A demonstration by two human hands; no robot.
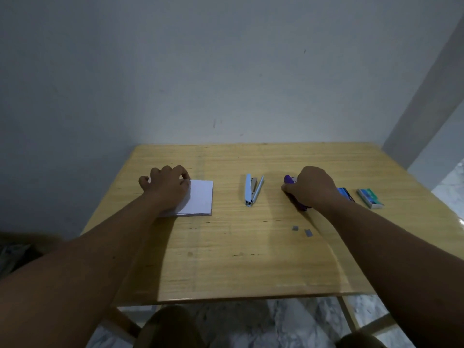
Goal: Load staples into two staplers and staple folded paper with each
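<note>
The right hand [311,188] curls over the purple stapler [298,197], gripping it on the table [238,247]. The left hand [167,187] presses curled fingers on the folded paper [200,199]. Stapling looks next (white stapler [252,189] lies open between the hands): lift and align.

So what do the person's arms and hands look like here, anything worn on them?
Both arms are bare from the frame's lower edge to the wrists: no sleeves show. The left hand and right hand wear no gloves. No watch, bracelet or ring is visible, though the light is dim and the fingers are partly hidden. No markings can be made out.
</note>
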